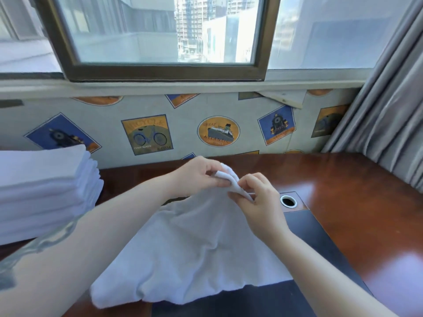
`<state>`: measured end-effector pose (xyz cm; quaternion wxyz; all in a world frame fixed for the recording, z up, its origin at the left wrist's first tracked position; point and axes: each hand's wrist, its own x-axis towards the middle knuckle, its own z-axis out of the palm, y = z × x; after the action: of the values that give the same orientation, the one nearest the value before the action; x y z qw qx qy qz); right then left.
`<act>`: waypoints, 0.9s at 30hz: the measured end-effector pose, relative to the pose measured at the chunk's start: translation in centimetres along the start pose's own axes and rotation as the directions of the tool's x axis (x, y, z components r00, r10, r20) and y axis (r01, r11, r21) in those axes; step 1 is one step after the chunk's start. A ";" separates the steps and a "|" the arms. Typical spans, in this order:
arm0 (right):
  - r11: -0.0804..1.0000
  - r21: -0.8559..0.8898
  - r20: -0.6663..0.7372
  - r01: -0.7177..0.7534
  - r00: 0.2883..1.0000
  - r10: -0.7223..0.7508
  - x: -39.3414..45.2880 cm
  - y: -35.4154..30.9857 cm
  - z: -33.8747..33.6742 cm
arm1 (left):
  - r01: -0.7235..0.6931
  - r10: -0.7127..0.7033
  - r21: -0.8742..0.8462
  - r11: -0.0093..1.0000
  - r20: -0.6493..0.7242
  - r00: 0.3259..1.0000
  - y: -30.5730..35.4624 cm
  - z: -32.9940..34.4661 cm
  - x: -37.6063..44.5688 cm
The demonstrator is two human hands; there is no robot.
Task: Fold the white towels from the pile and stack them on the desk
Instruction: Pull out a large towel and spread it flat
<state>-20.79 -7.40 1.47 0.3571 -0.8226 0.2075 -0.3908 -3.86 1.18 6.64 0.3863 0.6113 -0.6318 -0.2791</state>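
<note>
Two bare forearms enter from the lower corners; the left one carries a dark, blurred tattoo pattern along its outer side. Between them a white towel (201, 255) lies rumpled on the desk (357, 202), soft terry nap, near edge rolled into a thick rounded fold, far end drawn up into a peak. Left hand (196, 177) pinches that raised corner between thumb and curled fingers; right hand (256, 197) pinches the adjoining edge just beside it, fingers bent, the two hands nearly touching. Cloth hangs from the grip in loose slanting creases. Desk top is glossy reddish-brown wood with a curved far edge and window glare; a dark matte inset panel (306, 227) runs under the towel's right side, with a round metal-rimmed cable hole (288, 201) at its far end, near the right hand. At left, well apart from the hands, a tall stack of folded white towels (45, 193), flat squared layers, edges aligned. Behind: wall covering (146, 133) printed with bicycle, ship and locomotive badges; brown-framed window; grey pleated curtain (380, 110) at right.
</note>
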 end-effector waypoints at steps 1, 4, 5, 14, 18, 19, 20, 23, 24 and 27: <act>1.000 0.011 -0.021 0.002 1.000 -0.001 -0.1 -0.8 0.2 | -0.022 0.022 0.003 1.000 -0.041 0.999 0.5 -0.4 -0.5; 1.000 -0.012 -0.052 0.002 0.999 -0.003 -0.2 -2.4 0.1 | -0.114 0.122 0.062 0.992 -0.152 0.981 2.0 -1.1 -1.5; 0.999 -0.043 -0.044 -0.007 0.999 0.005 -0.4 -2.6 -0.2 | -0.146 0.161 0.092 0.985 -0.190 0.968 2.5 -1.3 -1.7; 0.781 -0.620 0.280 -0.073 0.910 0.307 -1.9 -0.6 -8.3 | -0.181 0.294 0.247 0.952 -0.575 0.763 8.0 -5.9 -1.7; 0.730 -0.683 0.317 -0.036 0.885 0.341 1.5 0.2 -12.1 | -0.113 0.226 0.198 0.974 -0.771 0.596 8.6 -8.3 -1.4; 0.758 -0.652 0.351 -0.012 0.881 0.316 2.4 0.1 -12.6 | -0.075 0.211 0.207 0.976 -0.786 0.581 8.6 -8.8 -1.4; 0.784 -0.620 0.393 0.030 0.877 0.277 3.3 -0.1 -13.0 | -0.032 0.197 0.217 0.976 -0.801 0.566 8.5 -9.2 -1.5; 0.872 -0.475 0.424 0.115 0.899 0.113 6.2 -1.2 -14.6 | 0.066 0.160 0.220 0.973 -0.857 0.491 8.6 -10.7 -2.5; 0.901 -0.415 0.412 0.125 0.909 0.063 7.1 -1.7 -15.3 | 0.090 0.163 0.229 0.969 -0.871 0.464 8.8 -11.3 -3.0; 0.947 -0.288 0.385 0.141 0.923 -0.020 10.4 -3.5 -17.2 | 0.134 0.141 0.221 0.966 -0.886 0.441 9.7 -13.1 -4.3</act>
<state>-27.90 -18.87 16.81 0.2399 -0.9360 0.1595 -0.2025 1.41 7.93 21.22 0.5789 0.7093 -0.3636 0.1720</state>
